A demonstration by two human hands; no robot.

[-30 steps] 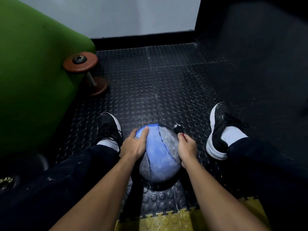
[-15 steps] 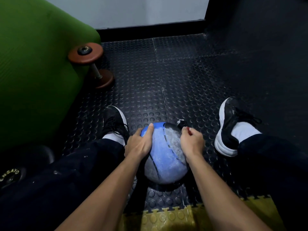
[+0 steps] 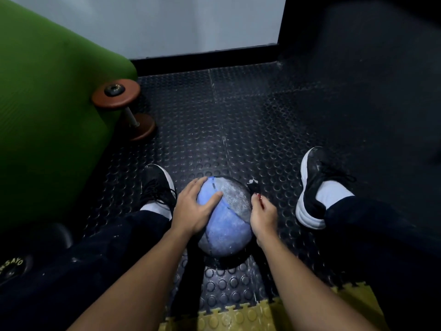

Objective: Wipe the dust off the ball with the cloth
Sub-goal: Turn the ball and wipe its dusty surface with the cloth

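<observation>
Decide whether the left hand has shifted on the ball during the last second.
Yes. Against the left shoe, the left hand barely travels, but its thumb has spread rightward across the ball, towards the seam.

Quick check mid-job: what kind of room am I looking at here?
Most likely a gym or home workout corner: studded black rubber floor tiles, a dumbbell beside a rolled green exercise mat, and the dusty blue ball on the floor between the person's feet.

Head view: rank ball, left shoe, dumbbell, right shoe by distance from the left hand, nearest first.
From the left hand:
1. ball, under its palm and fingers, between the feet.
2. left shoe, just beside the hand, toward the green mat.
3. Dumbbell by the mat and right shoe beyond the ball: too close to call.
</observation>
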